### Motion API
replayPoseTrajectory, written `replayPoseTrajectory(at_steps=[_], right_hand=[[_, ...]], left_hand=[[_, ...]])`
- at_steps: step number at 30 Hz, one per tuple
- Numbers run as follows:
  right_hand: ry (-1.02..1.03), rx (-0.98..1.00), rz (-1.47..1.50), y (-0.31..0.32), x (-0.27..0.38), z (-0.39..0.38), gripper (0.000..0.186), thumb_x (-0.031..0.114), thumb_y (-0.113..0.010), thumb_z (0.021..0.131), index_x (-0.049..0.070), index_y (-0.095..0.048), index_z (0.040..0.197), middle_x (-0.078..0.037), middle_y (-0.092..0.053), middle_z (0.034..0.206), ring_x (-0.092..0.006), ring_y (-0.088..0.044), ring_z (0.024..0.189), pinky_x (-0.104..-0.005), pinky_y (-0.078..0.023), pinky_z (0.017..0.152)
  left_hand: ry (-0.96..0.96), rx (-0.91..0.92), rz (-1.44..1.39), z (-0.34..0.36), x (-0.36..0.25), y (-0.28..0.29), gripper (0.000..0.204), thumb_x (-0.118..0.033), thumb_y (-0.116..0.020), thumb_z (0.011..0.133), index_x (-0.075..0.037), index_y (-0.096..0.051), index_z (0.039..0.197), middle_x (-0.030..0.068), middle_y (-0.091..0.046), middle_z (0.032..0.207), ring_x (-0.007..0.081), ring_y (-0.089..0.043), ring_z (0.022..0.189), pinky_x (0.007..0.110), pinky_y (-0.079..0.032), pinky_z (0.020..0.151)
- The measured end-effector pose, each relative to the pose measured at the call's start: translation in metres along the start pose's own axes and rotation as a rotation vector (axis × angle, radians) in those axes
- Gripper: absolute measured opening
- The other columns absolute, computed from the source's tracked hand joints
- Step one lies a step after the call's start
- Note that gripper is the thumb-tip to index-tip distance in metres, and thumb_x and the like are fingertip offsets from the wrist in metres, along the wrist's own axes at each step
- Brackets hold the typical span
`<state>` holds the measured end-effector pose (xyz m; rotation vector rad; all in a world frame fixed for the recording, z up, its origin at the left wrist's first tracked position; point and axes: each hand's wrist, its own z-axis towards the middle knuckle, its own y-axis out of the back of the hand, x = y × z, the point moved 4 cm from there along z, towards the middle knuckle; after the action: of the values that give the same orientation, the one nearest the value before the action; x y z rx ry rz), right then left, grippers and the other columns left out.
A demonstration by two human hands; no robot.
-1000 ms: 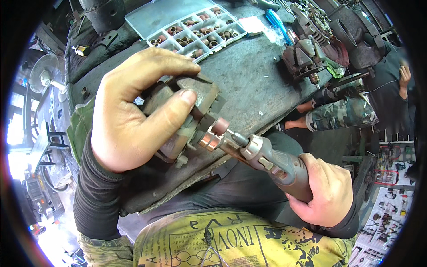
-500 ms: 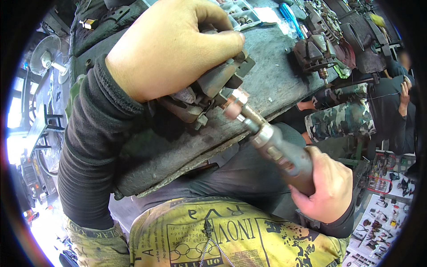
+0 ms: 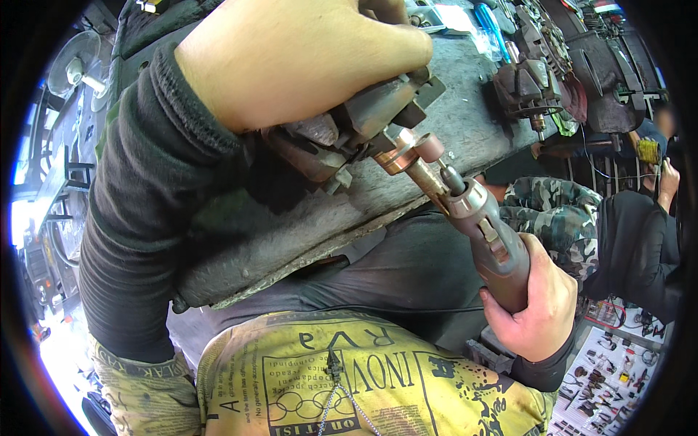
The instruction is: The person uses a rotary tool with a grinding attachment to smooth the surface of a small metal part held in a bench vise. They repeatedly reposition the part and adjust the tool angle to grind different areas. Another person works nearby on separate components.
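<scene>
My left hand (image 3: 305, 62) is curled over the dark metal assembly (image 3: 382, 109) on the worn bench, gripping it from above, fingertips partly hidden. A shaft (image 3: 425, 185) with a copper-coloured collar (image 3: 396, 161) sticks out of the assembly toward the lower right. My right hand (image 3: 538, 305) is wrapped around a grey rotary tool (image 3: 494, 247), whose tip carries a small reddish sanding drum (image 3: 430, 147) just right of the collar; I cannot tell whether they touch.
A similar assembly (image 3: 527, 91), a blue-handled tool (image 3: 491, 29) and a parts organizer (image 3: 425, 18) lie toward the back right. Another person (image 3: 632, 240) in camouflage shorts sits at the right. A fan (image 3: 74, 71) stands at left; small parts cover a white board (image 3: 603, 378) at lower right.
My left hand and the assembly have shifted up and to the right. The rotary tool's tip has moved the same way, and the tool is now more upright.
</scene>
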<state>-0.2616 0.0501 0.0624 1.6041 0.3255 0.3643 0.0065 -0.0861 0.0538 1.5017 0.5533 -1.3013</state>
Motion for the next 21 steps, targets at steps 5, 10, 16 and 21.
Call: replayPoseTrajectory(at_steps=[5, 10, 16, 21], right_hand=[[0.113, -0.073, -0.026, -0.008, -0.003, 0.0, 0.075, 0.014, -0.085, 0.061, -0.009, -0.057, 0.126, -0.016, -0.063, 0.085, -0.0325, -0.064, 0.065, -0.0416, -0.052, 0.06], [0.029, -0.018, 0.006, -0.011, -0.004, -0.006, 0.075, 0.011, -0.084, 0.062, -0.005, -0.056, 0.13, -0.023, -0.07, 0.101, -0.0413, -0.071, 0.083, -0.0439, -0.056, 0.075], [0.045, -0.032, -0.024, -0.013, -0.003, -0.004, 0.076, 0.011, -0.084, 0.062, -0.006, -0.056, 0.131, -0.024, -0.07, 0.101, -0.0415, -0.071, 0.083, -0.0441, -0.057, 0.076], [0.07, -0.039, -0.024, -0.017, -0.007, -0.003, 0.076, 0.011, -0.084, 0.062, -0.006, -0.056, 0.13, -0.024, -0.07, 0.102, -0.0419, -0.071, 0.083, -0.0442, -0.057, 0.076]], left_hand=[[-0.011, -0.127, 0.176, -0.008, -0.003, -0.014, 0.03, -0.026, -0.065, 0.088, 0.001, -0.076, 0.095, 0.0097, -0.075, 0.079, 0.0144, -0.07, 0.072, 0.029, -0.055, 0.072], [-0.04, -0.06, 0.105, -0.007, -0.01, -0.014, 0.03, -0.026, -0.065, 0.088, 0.001, -0.077, 0.095, 0.0093, -0.075, 0.077, 0.0144, -0.07, 0.071, 0.029, -0.055, 0.071], [-0.086, -0.179, 0.289, -0.013, -0.008, -0.02, 0.03, -0.026, -0.065, 0.088, 0.001, -0.077, 0.094, 0.0091, -0.075, 0.075, 0.0142, -0.069, 0.069, 0.029, -0.055, 0.07], [-0.098, -0.099, 0.188, -0.01, -0.002, -0.008, 0.03, -0.026, -0.065, 0.088, 0.001, -0.077, 0.094, 0.0084, -0.074, 0.075, 0.0139, -0.069, 0.068, 0.028, -0.055, 0.07]])
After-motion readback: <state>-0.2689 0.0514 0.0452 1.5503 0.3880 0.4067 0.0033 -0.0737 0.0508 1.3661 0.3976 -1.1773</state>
